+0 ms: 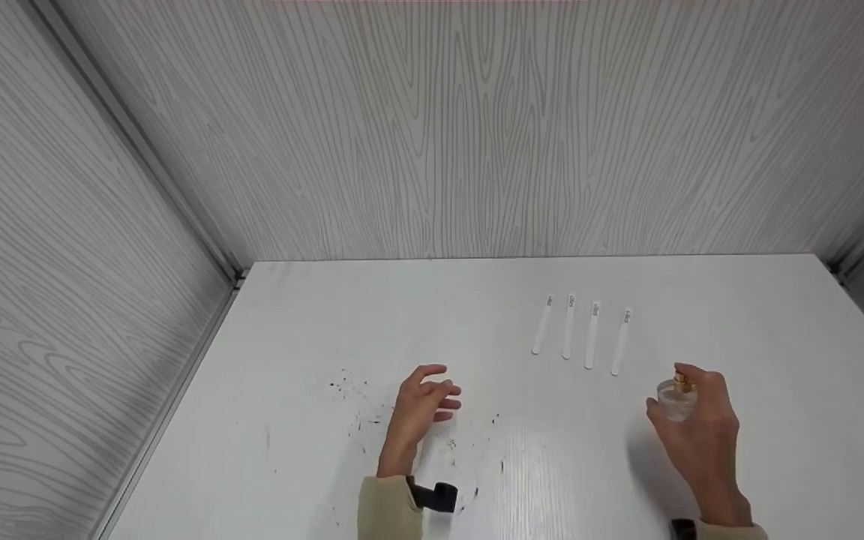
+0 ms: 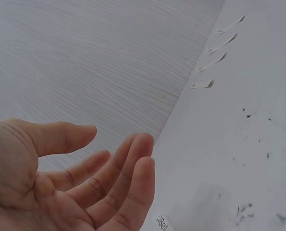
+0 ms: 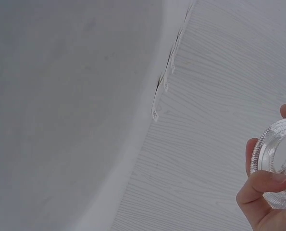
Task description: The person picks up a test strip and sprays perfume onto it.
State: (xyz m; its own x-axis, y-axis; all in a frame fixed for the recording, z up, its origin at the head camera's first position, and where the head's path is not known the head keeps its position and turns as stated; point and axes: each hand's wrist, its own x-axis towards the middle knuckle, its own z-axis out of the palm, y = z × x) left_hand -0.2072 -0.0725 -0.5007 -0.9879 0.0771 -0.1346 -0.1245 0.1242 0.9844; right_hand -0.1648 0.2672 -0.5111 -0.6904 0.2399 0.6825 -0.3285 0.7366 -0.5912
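On the right of the table, my right hand [image 1: 702, 431] holds a round clear glass perfume bottle [image 1: 673, 403] with a gold spray top. The index finger rests on that top, and the thumb lies against the glass. The bottle's ribbed rim [image 3: 258, 156] shows in the right wrist view. My left hand [image 1: 415, 411] hovers left of centre, fingers loosely bent and thumb apart from them. A white strip end with printed letters [image 2: 162, 223] appears beside its fingers in the left wrist view; whether the hand touches it, I cannot tell.
Several white paper strips [image 1: 592, 335] with small print lie in a row on the white table [image 1: 304, 315], between the hands and farther back. Dark specks [image 1: 342, 386] mark the table around the left hand. Wood-grain panels [image 1: 432, 135] enclose the back and sides.
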